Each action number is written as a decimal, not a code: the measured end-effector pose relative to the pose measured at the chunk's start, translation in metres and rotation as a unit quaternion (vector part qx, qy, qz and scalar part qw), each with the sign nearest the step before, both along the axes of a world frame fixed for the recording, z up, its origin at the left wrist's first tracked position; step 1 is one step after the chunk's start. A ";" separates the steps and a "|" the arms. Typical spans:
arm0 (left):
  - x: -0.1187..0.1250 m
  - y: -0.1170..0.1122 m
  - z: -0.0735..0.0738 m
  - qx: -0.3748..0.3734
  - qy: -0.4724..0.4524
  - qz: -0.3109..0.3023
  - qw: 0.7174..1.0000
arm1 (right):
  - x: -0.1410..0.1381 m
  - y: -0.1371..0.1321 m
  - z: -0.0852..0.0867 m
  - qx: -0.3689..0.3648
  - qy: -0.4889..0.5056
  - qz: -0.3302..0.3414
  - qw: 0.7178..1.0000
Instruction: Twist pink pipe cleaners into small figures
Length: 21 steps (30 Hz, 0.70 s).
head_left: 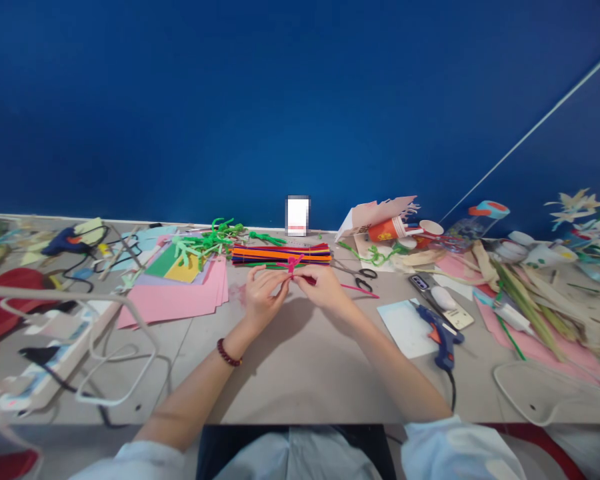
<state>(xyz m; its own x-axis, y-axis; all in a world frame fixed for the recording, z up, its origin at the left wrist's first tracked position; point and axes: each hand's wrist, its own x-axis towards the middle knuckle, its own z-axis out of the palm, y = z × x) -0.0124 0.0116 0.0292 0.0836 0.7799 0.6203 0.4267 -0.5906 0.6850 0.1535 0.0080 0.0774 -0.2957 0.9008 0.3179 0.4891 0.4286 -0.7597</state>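
Observation:
Over the middle of the table, my left hand (pixel 267 293) and my right hand (pixel 320 285) meet at a bent pink pipe cleaner (pixel 292 264). Fingers of both hands pinch it low down, and its looped top stands up between them. A straight pink length (pixel 361 291) sticks out to the right from behind my right hand; whether it joins the bent part is hidden. Just behind my hands lies a bundle of coloured pipe cleaners (pixel 280 254), mostly red, orange and purple. Black-handled scissors (pixel 365 275) rest right of my right hand.
Pink paper sheets (pixel 175 300) and green pipe-cleaner shapes (pixel 205 243) lie left. A white power strip (pixel 55 360) with looping cables is near the left edge. Right are a blue glue gun (pixel 443 337), a phone (pixel 420 283) and a red paper cup (pixel 386 230). A blue wall (pixel 300 113) closes the back.

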 end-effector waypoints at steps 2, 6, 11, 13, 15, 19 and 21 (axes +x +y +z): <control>0.000 0.000 0.000 0.026 0.019 0.005 0.999 | 0.000 0.001 -0.002 0.026 -0.012 0.007 1.000; 0.001 0.000 0.002 0.069 0.061 0.032 0.995 | -0.002 0.002 -0.008 0.057 -0.005 0.006 0.998; 0.001 0.000 0.003 0.071 0.061 0.054 0.994 | -0.003 0.002 -0.013 0.094 -0.003 0.002 0.996; 0.001 0.000 0.003 0.057 0.048 0.056 0.996 | -0.003 0.002 -0.013 0.114 -0.011 0.003 0.993; 0.001 0.002 0.003 0.042 0.036 0.050 0.997 | -0.001 0.003 -0.014 0.137 -0.027 0.007 0.990; 0.001 0.005 0.005 0.000 0.005 0.022 1.000 | 0.004 0.005 -0.015 0.177 -0.062 0.018 0.982; 0.000 0.005 0.006 -0.022 -0.009 0.011 1.000 | 0.007 0.007 -0.015 0.189 -0.078 0.026 0.978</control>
